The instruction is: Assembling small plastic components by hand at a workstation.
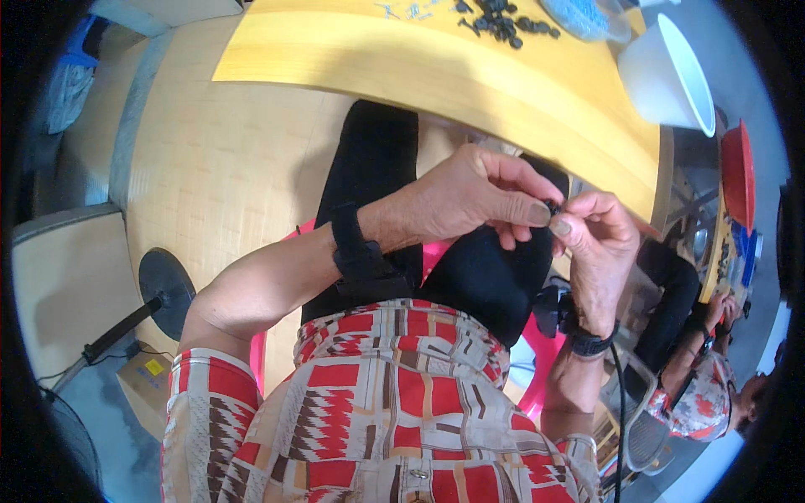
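My left hand (470, 197) and my right hand (597, 239) meet over my lap, just off the near edge of the yellow table (537, 101). Thumbs and fingers of both pinch a small black part (552, 206) between them. Most of that part is hidden by the fingertips, so its exact shape is unclear. On the table lies a loose pile of similar-looking small black parts (503, 23), some with round heads. Beside it, to the left, are several small silvery pieces (411, 10).
A clear container of tiny blue pieces (579, 15) and a white tub (662, 75) stand at the table's right. Further right are a red basin (738, 176) and another person (700, 390) working. A round black stand base (168, 289) and cardboard box (144, 390) lie left.
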The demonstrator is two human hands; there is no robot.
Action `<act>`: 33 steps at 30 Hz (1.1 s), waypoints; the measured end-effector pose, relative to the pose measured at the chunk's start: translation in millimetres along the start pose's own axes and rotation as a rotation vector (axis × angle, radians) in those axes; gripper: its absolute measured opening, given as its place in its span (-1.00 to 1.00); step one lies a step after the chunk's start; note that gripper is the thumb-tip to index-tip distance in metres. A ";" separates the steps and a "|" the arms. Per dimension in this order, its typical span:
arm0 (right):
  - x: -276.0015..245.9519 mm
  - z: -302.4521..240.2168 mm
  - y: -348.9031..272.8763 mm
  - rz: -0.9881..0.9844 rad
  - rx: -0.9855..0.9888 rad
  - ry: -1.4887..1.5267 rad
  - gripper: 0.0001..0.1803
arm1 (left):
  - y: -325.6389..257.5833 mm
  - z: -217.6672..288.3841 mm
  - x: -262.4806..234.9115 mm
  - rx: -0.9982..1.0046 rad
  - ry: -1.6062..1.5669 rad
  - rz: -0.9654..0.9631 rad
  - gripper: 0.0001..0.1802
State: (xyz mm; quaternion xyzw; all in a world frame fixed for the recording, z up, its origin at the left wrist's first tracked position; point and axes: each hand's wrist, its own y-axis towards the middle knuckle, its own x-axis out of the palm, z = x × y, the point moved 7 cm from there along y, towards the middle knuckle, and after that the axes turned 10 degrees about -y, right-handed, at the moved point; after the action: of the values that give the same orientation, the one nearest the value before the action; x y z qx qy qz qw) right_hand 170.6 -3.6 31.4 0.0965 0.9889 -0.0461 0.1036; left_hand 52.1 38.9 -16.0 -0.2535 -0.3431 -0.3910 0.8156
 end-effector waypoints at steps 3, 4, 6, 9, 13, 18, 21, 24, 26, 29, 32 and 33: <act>8.1 1.2 5.4 -0.016 -0.027 0.128 -0.79 | -0.3 5.9 1.0 0.004 -0.081 -0.027 -0.72; 12.8 0.1 7.7 -0.031 -0.015 0.177 -0.79 | -1.6 9.6 -0.2 -0.002 -0.083 -0.019 -0.72; 20.4 -0.7 13.2 -0.062 0.042 0.187 -0.75 | -2.4 14.6 -2.7 0.003 -0.087 -0.020 -0.72; 31.8 -6.0 26.8 -0.162 0.084 0.362 -0.69 | -2.5 24.3 -5.3 0.041 -0.103 -0.051 -0.73; 47.3 -7.2 38.2 -0.281 0.204 0.549 -0.71 | 0.8 34.3 -8.8 0.100 -0.143 -0.071 -0.72; 15.5 -20.6 78.6 0.148 -0.104 -0.239 -0.87 | 5.6 40.1 -31.1 0.163 -0.380 0.041 -0.71; 15.9 -38.6 100.1 0.265 -0.375 -0.775 -0.85 | 6.3 44.6 -41.2 0.192 -0.414 0.091 -0.72; 24.6 -49.0 126.8 0.245 -0.523 -1.021 -0.81 | 6.9 46.6 -47.1 0.207 -0.443 0.115 -0.72; 26.1 -47.4 147.5 0.207 -0.478 -1.053 -0.78 | 7.4 47.0 -46.2 0.204 -0.457 0.108 -0.73; 32.1 -39.5 170.8 0.110 -0.449 -1.117 -0.74 | 5.4 46.3 -47.1 0.191 -0.470 0.140 -0.73; 37.5 -25.6 183.3 0.008 -0.331 -1.151 -0.75 | 4.0 47.2 -46.8 0.201 -0.484 0.121 -0.73; 37.8 -26.4 183.2 0.005 -0.326 -1.152 -0.75 | 4.6 46.9 -46.4 0.197 -0.475 0.123 -0.73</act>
State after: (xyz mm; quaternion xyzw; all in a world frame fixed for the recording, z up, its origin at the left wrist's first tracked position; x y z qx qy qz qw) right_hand 165.8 185.2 35.9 0.0411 0.7675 0.0617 0.6368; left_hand 17.5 95.0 -22.0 -0.2780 -0.5452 -0.2351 0.7551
